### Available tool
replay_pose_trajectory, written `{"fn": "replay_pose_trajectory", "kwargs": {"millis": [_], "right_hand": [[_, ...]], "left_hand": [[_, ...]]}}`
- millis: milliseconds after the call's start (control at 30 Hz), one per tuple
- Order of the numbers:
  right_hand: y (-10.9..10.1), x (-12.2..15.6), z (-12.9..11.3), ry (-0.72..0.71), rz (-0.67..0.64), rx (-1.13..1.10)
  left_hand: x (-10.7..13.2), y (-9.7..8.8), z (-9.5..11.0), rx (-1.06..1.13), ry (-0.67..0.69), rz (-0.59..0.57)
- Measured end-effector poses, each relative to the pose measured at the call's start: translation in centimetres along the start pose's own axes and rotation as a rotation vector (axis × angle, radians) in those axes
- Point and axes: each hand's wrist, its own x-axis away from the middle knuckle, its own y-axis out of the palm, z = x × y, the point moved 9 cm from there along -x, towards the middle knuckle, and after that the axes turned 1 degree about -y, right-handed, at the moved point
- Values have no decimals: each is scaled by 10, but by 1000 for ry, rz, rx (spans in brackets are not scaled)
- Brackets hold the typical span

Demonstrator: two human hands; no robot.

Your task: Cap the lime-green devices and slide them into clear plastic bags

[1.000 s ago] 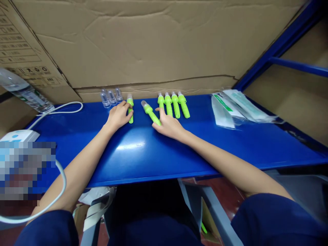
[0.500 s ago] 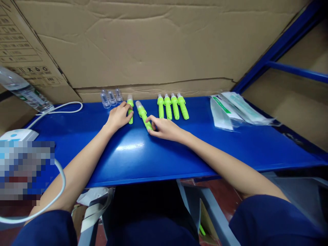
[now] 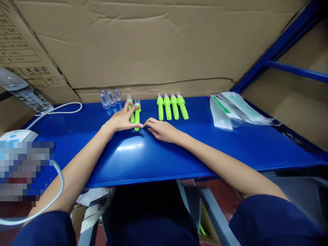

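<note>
two green tubes lie side by side on the blue table, the left tube (image 3: 131, 118) and the right tube (image 3: 137, 116), both with clear tips pointing toward the cardboard wall (image 3: 164, 44). the left hand (image 3: 120, 119) reaches over them from the left, its fingers and thumb spread wide: a fingertip lies at the upper part of the right tube, and the thumb crosses its lower end. how firmly it grips, i cannot tell.

the right hand (image 3: 165, 131) is just right of this pair, its fingers loosely bent and holding nothing that shows. its fingertips come close to the left thumb; whether they touch is too fine to tell.

farther right, four more green tubes (image 3: 171, 108) lie in a row, tips also toward the wall. clear caps (image 3: 111, 99) stand in a cluster left of the pair, near the wall. clear packets (image 3: 222, 112) lie on the right part of the blue table (image 3: 159, 160), and a water bottle (image 3: 29, 95) leans at the far left, beside a white cord (image 3: 68, 108).
</note>
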Motion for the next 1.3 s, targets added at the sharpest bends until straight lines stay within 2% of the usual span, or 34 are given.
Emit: {"fn": "replay_pose_trajectory", "kwargs": {"millis": [200, 300, 567, 800, 933, 1000, 1067, 1200, 1267, 1300], "right_hand": [[1, -2, 3, -18, 11, 2], [1, -2, 3, -16, 3, 14], [3, -2, 4, -42, 26, 19], [3, -1, 4, -47, 35, 10], [3, -1, 4, -59, 41, 12], [2, -1, 4, -64, 44, 3], [1, 0, 5, -55, 51, -2], [-5, 0, 8, -15, 80, 18], [-8, 0, 11, 1, 96, 29], [-8, -1, 12, 6, 101, 33]], "left_hand": [[0, 11, -6, 30, 62, -108], [1, 14, -6, 29, 84, -120], [3, 7, -2, -32, 29, -56], [0, 4, -14, -94, -89, 9], [-1, 4, -14, -65, -73, 18], [-2, -3, -18, -31, -63, 78], [0, -16, -31, 6, -120, 217], [16, -36, -85, 115, -398, 527], [24, -34, -112, 209, -510, 594], [26, -30, -123, 272, -558, 592]]}}
